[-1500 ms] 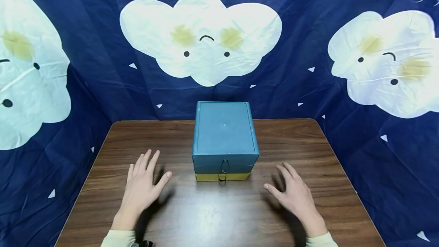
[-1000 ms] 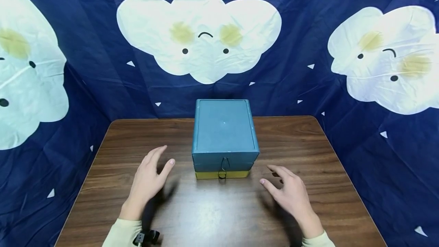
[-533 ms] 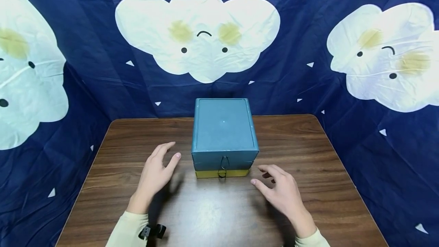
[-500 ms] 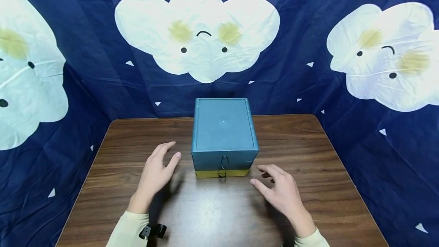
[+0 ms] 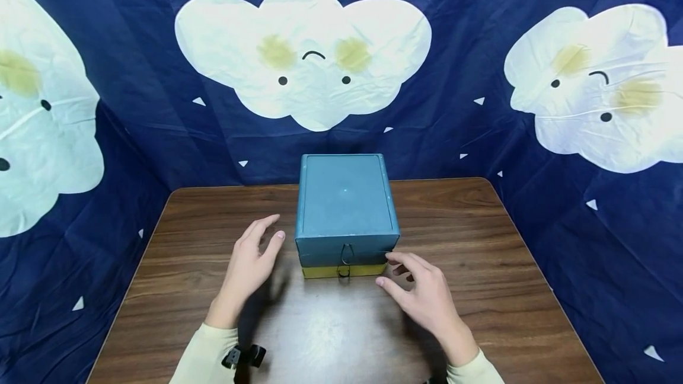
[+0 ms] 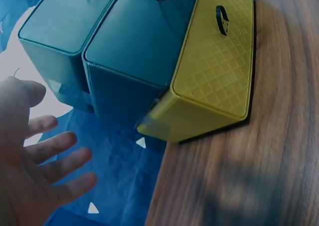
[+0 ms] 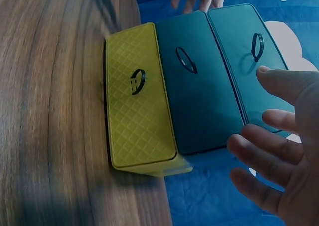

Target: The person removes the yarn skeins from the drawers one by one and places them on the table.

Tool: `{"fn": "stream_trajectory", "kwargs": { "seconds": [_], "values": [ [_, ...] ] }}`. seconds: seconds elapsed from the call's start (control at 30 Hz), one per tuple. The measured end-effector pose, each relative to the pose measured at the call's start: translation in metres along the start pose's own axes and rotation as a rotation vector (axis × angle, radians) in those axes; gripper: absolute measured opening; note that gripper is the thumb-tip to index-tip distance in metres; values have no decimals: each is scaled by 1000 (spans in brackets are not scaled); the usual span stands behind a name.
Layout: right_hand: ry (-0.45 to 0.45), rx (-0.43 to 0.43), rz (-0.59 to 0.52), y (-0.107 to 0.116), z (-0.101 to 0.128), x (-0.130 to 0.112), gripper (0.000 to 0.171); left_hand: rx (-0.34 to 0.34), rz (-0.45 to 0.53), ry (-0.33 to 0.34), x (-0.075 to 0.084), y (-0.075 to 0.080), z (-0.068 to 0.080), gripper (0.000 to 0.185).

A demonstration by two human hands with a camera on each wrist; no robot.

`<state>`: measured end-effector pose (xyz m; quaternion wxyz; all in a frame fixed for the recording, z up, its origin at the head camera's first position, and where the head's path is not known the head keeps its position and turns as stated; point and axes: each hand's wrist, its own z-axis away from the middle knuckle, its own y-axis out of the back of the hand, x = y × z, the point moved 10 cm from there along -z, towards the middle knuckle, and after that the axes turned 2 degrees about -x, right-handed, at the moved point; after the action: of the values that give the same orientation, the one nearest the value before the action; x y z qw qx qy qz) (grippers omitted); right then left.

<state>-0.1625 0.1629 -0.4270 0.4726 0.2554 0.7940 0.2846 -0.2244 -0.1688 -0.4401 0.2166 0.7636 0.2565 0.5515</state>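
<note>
Left hand (image 5: 251,259) spread open, empty, just left of the teal three-drawer box with yellow bottom drawer (image 5: 345,212); right hand (image 5: 421,295) relaxed open at its front-right corner, drawers closed.

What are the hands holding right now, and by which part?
Nothing. The left hand and right hand are open on either side of the stacked drawer box, not gripping it.

The left hand (image 5: 249,261) hovers just left of the box (image 5: 345,206), fingers relaxed and spread. The right hand (image 5: 421,296) hangs at its front right corner, fingers loosely bent.
</note>
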Motion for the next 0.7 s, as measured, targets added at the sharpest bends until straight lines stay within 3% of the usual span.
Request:
{"fn": "stream_trajectory", "kwargs": {
  "seconds": [0.27, 0.47, 0.7],
  "values": [
    [80, -17, -138, -9, -6, -9, 37, -6, 176, 0, 9, -5, -5, 42],
    [152, -26, -183, -15, -6, -18, 37, -2, 229, -3, 17, -10, -7, 45],
    [187, -72, -254, -23, -7, -28, 42, -13, 307, 52, 16, -18, -7, 44]
  ]
}}
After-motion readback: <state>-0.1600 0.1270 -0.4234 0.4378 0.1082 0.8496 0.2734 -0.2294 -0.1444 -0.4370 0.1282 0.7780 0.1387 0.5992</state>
